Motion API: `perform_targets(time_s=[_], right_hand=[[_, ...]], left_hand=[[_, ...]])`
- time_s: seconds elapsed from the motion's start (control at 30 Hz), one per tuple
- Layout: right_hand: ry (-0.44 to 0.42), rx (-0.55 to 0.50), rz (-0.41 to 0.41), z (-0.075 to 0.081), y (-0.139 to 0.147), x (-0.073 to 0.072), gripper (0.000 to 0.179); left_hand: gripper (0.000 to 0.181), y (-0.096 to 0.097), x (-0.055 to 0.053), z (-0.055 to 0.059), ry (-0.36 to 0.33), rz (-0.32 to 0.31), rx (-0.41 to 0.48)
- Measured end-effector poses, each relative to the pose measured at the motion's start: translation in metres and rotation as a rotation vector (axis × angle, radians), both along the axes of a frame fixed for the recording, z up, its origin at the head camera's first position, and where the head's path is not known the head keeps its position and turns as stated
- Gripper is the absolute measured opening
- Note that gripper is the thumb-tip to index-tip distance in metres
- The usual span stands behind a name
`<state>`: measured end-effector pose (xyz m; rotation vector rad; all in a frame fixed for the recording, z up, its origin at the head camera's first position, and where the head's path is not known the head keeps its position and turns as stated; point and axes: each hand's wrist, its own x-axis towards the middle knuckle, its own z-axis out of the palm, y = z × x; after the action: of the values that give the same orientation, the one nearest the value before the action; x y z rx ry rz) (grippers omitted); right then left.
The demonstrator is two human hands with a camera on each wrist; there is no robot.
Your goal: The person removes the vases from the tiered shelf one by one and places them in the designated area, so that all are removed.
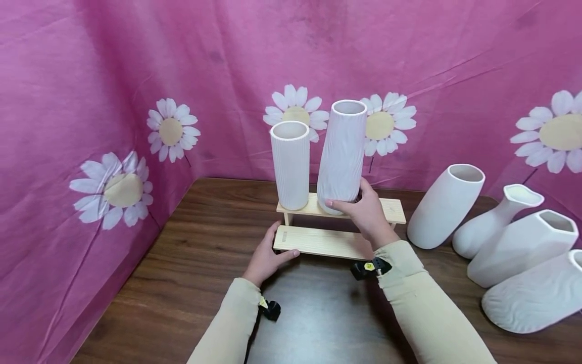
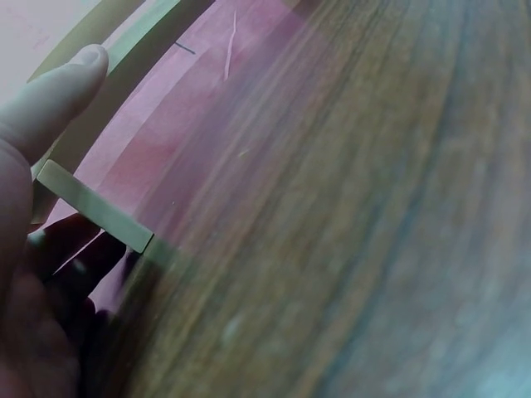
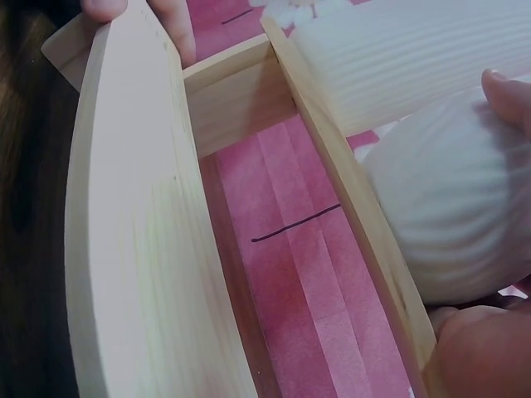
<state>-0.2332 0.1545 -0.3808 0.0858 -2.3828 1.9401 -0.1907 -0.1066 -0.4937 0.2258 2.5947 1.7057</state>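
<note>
Fingers of L hand (image 1: 267, 257) grip L end of pale wooden two-tier stand (image 1: 320, 241) on brown wood-grain bench (image 1: 182, 283). R hand (image 1: 367, 214) holds tall white wavy-textured vase (image 1: 343, 156), base at upper shelf (image 1: 393, 210), contact unclear. Prob. best: brace stand, seat base level, w/ gap from white ribbed cylindrical vase (image 1: 291, 167) at L.

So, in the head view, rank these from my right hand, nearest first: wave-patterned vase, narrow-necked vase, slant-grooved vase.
1. Slant-grooved vase: in your right hand.
2. Narrow-necked vase: off to the right.
3. Wave-patterned vase: farther right, toward you.
</note>
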Motion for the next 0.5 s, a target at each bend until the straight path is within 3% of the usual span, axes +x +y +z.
perform_targets(time_s=[0.5], right_hand=[[0.036,-0.008,-0.018,-0.004,0.006,0.017,0.091]], left_hand=[[0.095,0.002,-0.004,-0.004,0.028,0.025,0.016]])
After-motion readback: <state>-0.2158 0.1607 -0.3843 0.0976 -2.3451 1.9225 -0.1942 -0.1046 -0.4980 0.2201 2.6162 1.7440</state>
